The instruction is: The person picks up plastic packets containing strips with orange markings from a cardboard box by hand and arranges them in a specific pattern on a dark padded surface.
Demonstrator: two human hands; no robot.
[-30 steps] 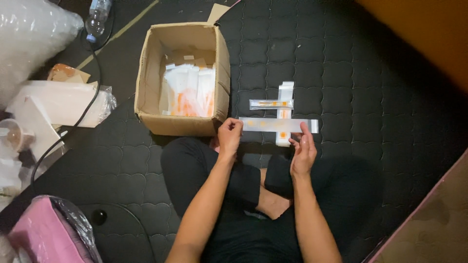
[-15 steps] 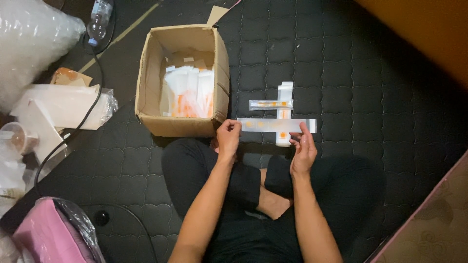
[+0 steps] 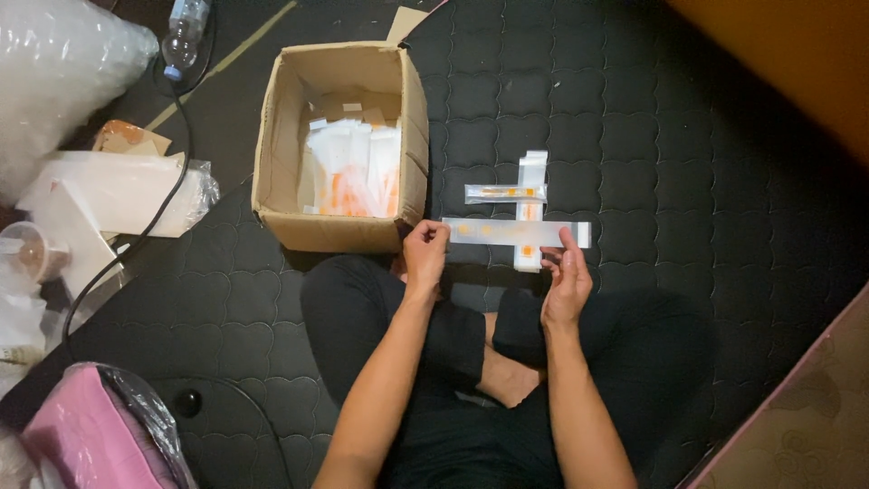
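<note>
A: What's held? Quick.

B: Long clear plastic strip (image 3: 516, 233) with orange spots, stretched level between both hands. Left hand (image 3: 425, 257) pinches its left end, fingers closed on it. Right hand (image 3: 567, 281) grips near the right end, thumb on top, a short bit of strip sticking out past it.

A: Where is it sitting?

B: Just above the person's crossed legs, over the black quilted mat (image 3: 688, 181) on the floor. Can't tell if it's touching the mat or lifted slightly.

A: Anything under it?

B: Yes. A second strip (image 3: 529, 177) lies upright on the mat, crossing behind the held one between the two hands, its lower end poking out below. A third, shorter packet (image 3: 505, 193) with an orange core lies across that upright one, just beyond the hands.

A: Further out?

B: Open cardboard box (image 3: 337, 145) just beyond the left hand, near corner close to its fingers. Inside, a stack of white and orange packets (image 3: 355, 172).

A: Left side clutter?

B: Well out from the left hand: white plastic-wrapped bundle (image 3: 118, 190), black cable (image 3: 172, 136) running over it, clear bottle (image 3: 184, 32) at the far edge, pink bag in clear plastic (image 3: 100, 435) near the left elbow side.

A: Right side?

B: Orange-brown surface (image 3: 787, 63) far beyond the right hand.
</note>
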